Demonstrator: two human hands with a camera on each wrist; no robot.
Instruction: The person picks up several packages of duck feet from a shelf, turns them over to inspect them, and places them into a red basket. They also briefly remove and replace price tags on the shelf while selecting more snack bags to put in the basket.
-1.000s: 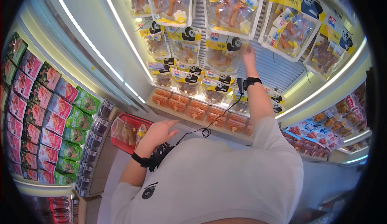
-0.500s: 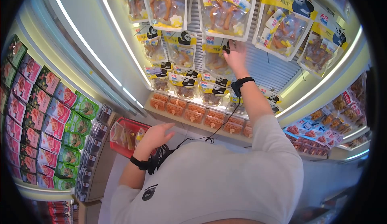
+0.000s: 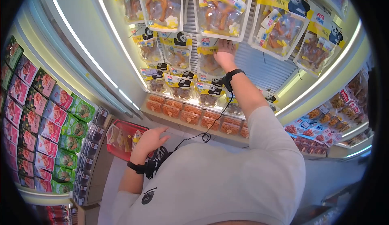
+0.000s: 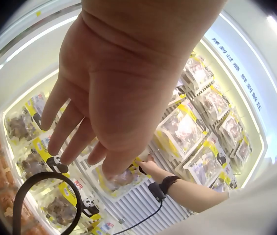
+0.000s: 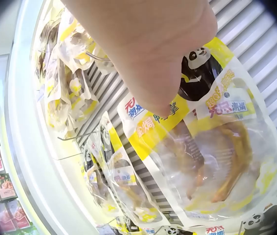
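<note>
My right hand (image 3: 225, 55) is at the yellow top of a hanging snack pouch (image 3: 208, 63), its fingers over the panda print. In the right wrist view, the clear front of this pouch (image 5: 211, 166) shows brown poultry feet inside. The palm and wrist cover part of its header there, and the fingertips are hidden, so I cannot tell whether they grip it. My left hand (image 3: 152, 140) hovers at waist height beside a red basket (image 3: 117, 150) of packaged goods. In the left wrist view, the left hand (image 4: 114, 93) holds nothing, fingers extended and spread.
Larger pouches (image 3: 221, 12) hang just above the right hand, with metal hooks (image 3: 265, 59) among them. Lower down are smaller panda pouches (image 3: 180, 87) and a row of clear tubs (image 3: 192, 113). A black cable (image 3: 206, 137) runs between the wrists. Left stands a shelf of pink and green packs (image 3: 50, 132).
My right hand has moved left from the pouch's right edge onto its upper part. The left hand stays near the basket; the head view has shifted slightly.
</note>
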